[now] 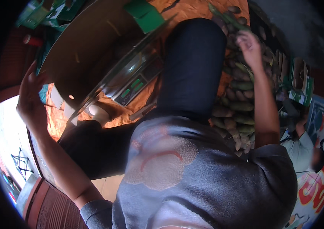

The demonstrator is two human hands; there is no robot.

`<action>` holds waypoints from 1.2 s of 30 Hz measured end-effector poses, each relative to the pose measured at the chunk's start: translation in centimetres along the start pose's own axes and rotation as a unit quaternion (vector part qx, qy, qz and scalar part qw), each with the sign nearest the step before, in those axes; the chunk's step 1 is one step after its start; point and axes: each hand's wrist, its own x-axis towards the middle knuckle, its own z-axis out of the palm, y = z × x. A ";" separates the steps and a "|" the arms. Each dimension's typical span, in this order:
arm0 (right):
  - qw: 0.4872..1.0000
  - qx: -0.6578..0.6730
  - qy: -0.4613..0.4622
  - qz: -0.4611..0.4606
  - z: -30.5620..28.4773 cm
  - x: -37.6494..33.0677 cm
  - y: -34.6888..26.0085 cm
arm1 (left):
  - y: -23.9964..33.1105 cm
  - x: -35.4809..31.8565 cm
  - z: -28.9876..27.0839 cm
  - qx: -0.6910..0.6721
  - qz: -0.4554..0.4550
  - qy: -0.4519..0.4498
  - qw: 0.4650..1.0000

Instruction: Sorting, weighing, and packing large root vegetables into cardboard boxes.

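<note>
1. Both hands are raised and well apart, one at each side of the picture, seen from above over the person's own chest and lap.
2. Left hand (30, 97) is open, fingers spread, its palm resting against the rim of a big round brown tray (85, 49) at the tray's lower left edge.
3. Right hand (249, 45) reaches up to the far right, fingers curled down onto a heap of bananas (240, 105). Whether it actually grips one cannot be told, since the fingertips are hidden among the fruit.
4. Those bananas are green and brownish, stacked in a long pile that runs down the right side beside the person's raised knee. A green stalk (227, 17) lies across the top of the pile, just above the right hand.
5. That knee, in dark trousers (192, 65), stands up in the middle of the view, between tray and bananas.
6. Under the tray's lower right edge sits a weighing scale (135, 82) with a metal body and a small panel of green buttons.
7. An orange cloth (146, 97) covers the ground under the scale and the knee.
8. A grey shirt (192, 179) with a faded pale and red print fills the lower middle.
9. At the right edge another person in a pale green sleeve (299, 147) sits beside green cartons (301, 89).
</note>
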 end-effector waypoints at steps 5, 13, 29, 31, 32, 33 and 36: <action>0.963 -0.144 -0.030 0.224 0.8 -15.2 20.1 | -4.7 0.2 -5.2 0.114 -0.126 0.115 0.979; 0.761 -0.427 -0.383 0.303 2.5 -34.0 29.5 | -9.8 -2.2 -12.2 0.136 -0.200 0.196 0.950; 0.650 -0.569 -0.467 0.189 4.6 -34.9 25.8 | -12.5 -7.1 -14.1 0.025 -0.347 0.291 0.891; 0.653 -0.573 -0.464 0.173 4.9 -34.2 26.6 | -12.5 -7.9 -14.6 0.041 -0.354 0.296 0.886; 0.632 -0.558 -0.500 0.198 5.0 -33.5 26.3 | -12.5 -7.7 -14.3 0.052 -0.356 0.291 0.886; 0.609 -0.542 -0.535 0.223 5.2 -32.9 26.1 | -12.4 -7.5 -14.1 0.053 -0.355 0.294 0.886; 0.607 -0.550 -0.527 0.228 5.7 -32.8 26.2 | -12.4 -7.2 -13.9 0.057 -0.339 0.286 0.894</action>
